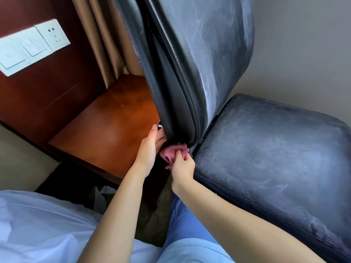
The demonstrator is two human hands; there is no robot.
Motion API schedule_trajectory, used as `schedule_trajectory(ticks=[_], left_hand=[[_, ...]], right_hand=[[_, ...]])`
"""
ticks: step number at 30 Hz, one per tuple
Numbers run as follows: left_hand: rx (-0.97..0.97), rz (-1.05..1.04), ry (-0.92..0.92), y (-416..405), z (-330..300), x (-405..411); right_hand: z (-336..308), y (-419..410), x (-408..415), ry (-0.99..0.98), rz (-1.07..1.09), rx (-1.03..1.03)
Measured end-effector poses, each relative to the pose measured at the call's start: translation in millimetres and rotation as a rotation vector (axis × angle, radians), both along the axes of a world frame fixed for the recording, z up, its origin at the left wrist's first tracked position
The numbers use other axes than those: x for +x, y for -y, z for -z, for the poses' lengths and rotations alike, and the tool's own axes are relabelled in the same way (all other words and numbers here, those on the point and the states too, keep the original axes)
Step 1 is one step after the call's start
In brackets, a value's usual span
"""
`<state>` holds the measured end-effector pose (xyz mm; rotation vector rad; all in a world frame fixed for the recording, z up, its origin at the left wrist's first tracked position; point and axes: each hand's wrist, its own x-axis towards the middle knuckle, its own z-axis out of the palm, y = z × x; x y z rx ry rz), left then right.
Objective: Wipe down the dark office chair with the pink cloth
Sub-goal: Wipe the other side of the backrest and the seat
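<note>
Pink cloth [173, 155] is bunched in the right hand's [183, 166] pinch at the bottom corner of the dark office chair's [266, 149] backrest, steadied by the left hand [150, 147], fingers hidden behind. Firm strokes along the seam are advised.

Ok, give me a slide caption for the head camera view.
Right hand pinches pink cloth at chair backrest base; left hand steadies its edge.

No text, brand, number or label can be read anywhere. The white wall plates [28, 48] at about ten o'clock carry only blank switch rockers and socket holes — no legible markings — and the dark office chair [266, 149] shows no tag.
</note>
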<state>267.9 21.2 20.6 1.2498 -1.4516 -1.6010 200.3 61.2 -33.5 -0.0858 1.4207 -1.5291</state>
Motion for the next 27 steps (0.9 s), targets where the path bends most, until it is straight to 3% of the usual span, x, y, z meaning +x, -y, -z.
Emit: schedule_trajectory(ticks=[7, 16, 20, 24, 27], left_hand=[[0.031, -0.031, -0.013, -6, 6, 0], [0.032, -0.048, -0.092, -8, 9, -2], [0.062, -0.065, -0.113, -7, 14, -1], [0.057, -0.054, -0.107, -6, 16, 1], [0.051, -0.032, -0.098, -5, 14, 5]], right_hand=[[-28, 8, 13, -0.165, 0.016, 0.069], [7, 7, 25, -0.464, -0.013, 0.195], [14, 5, 24, -0.413, -0.048, 0.274], [35, 5, 11, -0.281, -0.171, 0.482], [43, 6, 14, -0.331, -0.249, 0.536]])
